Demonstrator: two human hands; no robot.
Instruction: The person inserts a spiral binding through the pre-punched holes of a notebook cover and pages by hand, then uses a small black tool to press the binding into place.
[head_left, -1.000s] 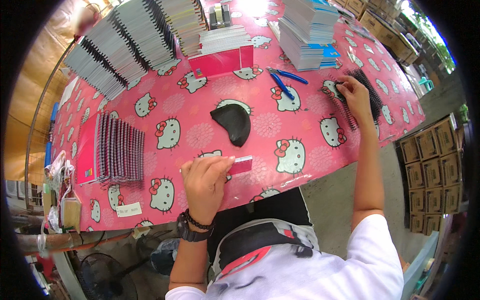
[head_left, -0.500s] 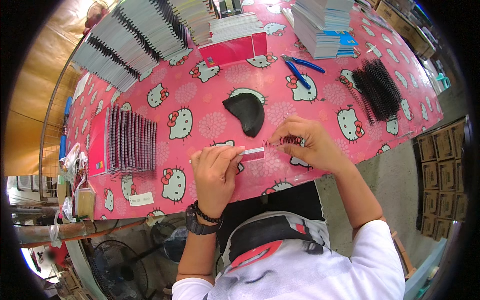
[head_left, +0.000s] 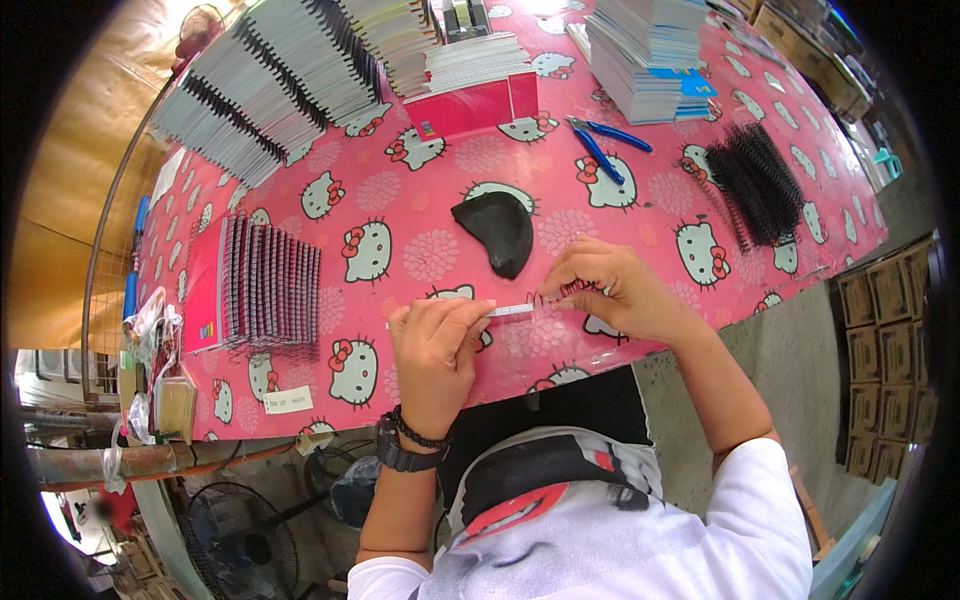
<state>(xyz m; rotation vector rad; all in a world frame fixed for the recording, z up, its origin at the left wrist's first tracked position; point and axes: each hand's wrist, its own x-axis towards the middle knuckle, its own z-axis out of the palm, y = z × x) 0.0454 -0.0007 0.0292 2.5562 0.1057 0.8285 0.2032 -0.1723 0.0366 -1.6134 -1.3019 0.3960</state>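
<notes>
My left hand [head_left: 437, 338] is closed on a small notebook [head_left: 513, 311], held edge-up so that its punched white page edge shows to the right of my fingers. Between the fingertips of my right hand [head_left: 612, 288] is a dark binding coil [head_left: 572, 291], whose left end meets the notebook's right end. Whether the coil has entered the first holes is too small to tell. A black, curved, half-round pad [head_left: 497, 232] lies just beyond both hands. Farther off to the right rest blue-handled pliers [head_left: 606, 150].
A heap of black coils [head_left: 757, 185] lies at the right. Coil-bound notebooks [head_left: 262, 285] stand in a row at the left. Unbound pink-covered booklets [head_left: 473, 105], stacked booklets [head_left: 640, 60] and larger bound books [head_left: 285, 80] line the back of the pink table. A paper slip [head_left: 288, 400] lies near the front edge.
The whole view has shifted slightly. My right hand has stayed at the notebook's end with the coil, its fingers moving a little; the left hand keeps its hold.
</notes>
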